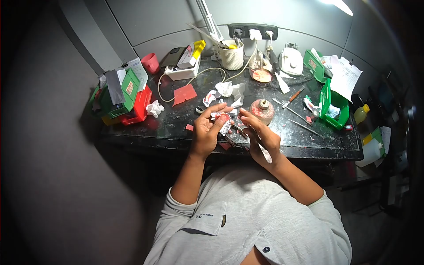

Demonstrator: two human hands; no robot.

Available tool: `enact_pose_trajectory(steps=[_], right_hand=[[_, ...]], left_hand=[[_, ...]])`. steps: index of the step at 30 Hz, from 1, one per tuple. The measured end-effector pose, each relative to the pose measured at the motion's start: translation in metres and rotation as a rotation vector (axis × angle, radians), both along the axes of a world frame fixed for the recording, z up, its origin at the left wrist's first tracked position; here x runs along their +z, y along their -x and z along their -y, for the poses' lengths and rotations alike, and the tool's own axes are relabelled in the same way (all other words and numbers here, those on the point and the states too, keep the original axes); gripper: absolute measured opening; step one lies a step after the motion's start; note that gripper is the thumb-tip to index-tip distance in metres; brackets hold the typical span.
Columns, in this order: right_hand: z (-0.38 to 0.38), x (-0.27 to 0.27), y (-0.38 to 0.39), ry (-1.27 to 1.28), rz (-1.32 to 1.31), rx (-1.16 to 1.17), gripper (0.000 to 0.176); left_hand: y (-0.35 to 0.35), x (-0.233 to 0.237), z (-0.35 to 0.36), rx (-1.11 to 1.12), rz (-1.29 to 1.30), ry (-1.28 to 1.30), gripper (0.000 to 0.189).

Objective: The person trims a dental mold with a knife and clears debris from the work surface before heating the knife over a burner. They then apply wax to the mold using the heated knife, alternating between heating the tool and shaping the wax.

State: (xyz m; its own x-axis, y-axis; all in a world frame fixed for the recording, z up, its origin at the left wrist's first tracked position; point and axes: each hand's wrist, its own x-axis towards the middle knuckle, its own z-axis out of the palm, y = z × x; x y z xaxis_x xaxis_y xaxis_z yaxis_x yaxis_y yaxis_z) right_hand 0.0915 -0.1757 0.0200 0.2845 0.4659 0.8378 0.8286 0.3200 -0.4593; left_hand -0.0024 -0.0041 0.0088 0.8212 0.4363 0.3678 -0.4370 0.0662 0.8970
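My left hand (206,132) is closed round a crumpled white tissue (225,128) with a small red piece (225,117) on it, above the front edge of the bench. Just to its right, my right hand (263,136) holds a tool with a white handle (265,154) that points down toward my body. The tool's other end is hard to make out between the hands. Behind my right hand stands a round glass burner (263,110) with a metal top. A red sheet (184,94) lies on the bench to the left, near more crumpled tissue (224,88).
The black speckled bench (168,128) carries red and green bins (140,104) at left and an open green bin (332,110) at right. Metal tools (304,128) and a wooden-handled knife (293,96) lie right of the burner. A white basket (231,58) stands behind.
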Motion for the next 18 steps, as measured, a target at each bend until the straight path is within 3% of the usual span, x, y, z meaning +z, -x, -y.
enact_pose_trajectory(steps=[7, 18], right_hand=[[0.002, 0.010, 0.001, 0.019, 0.080, 0.017, 0.042], [-0.001, 0.004, 0.001, 0.106, 0.043, 0.050, 0.038]], left_hand=[[-0.003, -0.005, -0.001, -0.041, 0.098, 0.014, 0.032], [0.002, -0.001, -0.002, -0.068, 0.027, -0.034, 0.025]])
